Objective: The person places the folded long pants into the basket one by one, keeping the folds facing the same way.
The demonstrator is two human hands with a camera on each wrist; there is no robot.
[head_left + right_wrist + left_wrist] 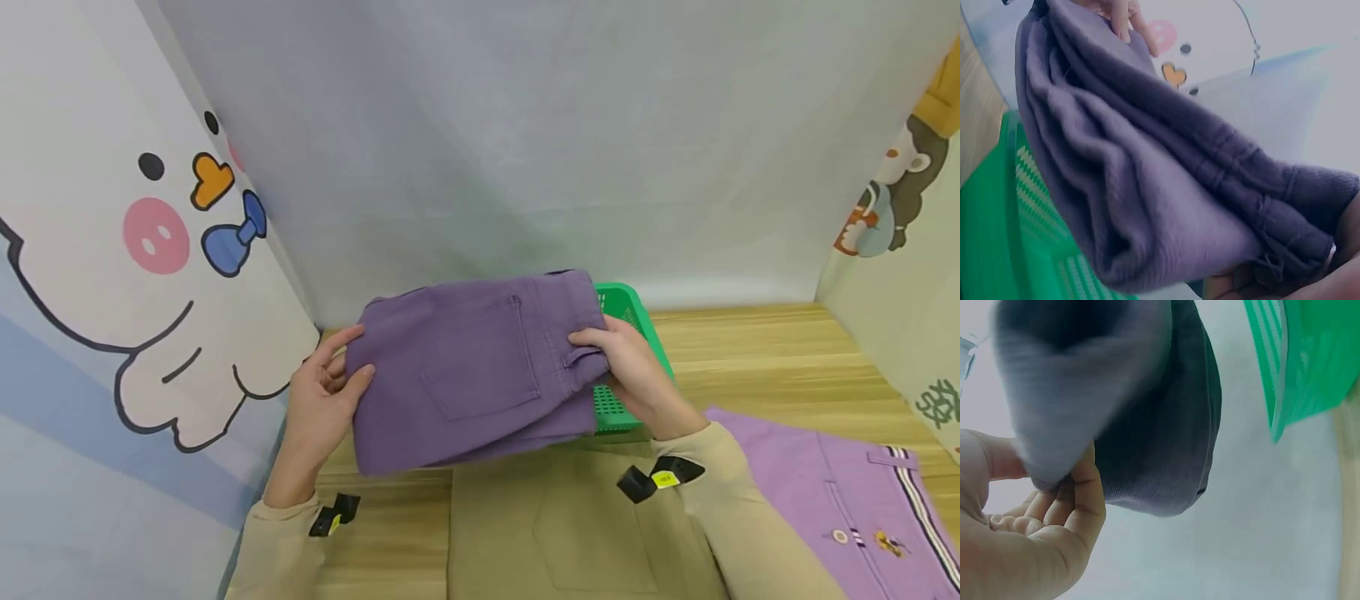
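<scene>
Folded purple trousers (480, 358) hang between both hands, a back pocket facing up. My left hand (322, 400) pinches their left edge between thumb and fingers. At the waistband end, my right hand (637, 371) grips with the thumb on top and the fingers underneath. In the right wrist view, the folded layers of the trousers (1147, 187) show loosely stacked. A green basket (626, 300) stands behind and below, partly hidden by the trousers and the right hand. Part of its wall (1319, 362) also appears in the left wrist view.
Khaki trousers (570, 525) lie flat on the wooden table (750, 350) at the near side. Lilac trousers (810, 475) with a striped trim lie at the right, partly beneath the right sleeve. A pale curtain (525, 150) and printed side panels (75, 275) border the table.
</scene>
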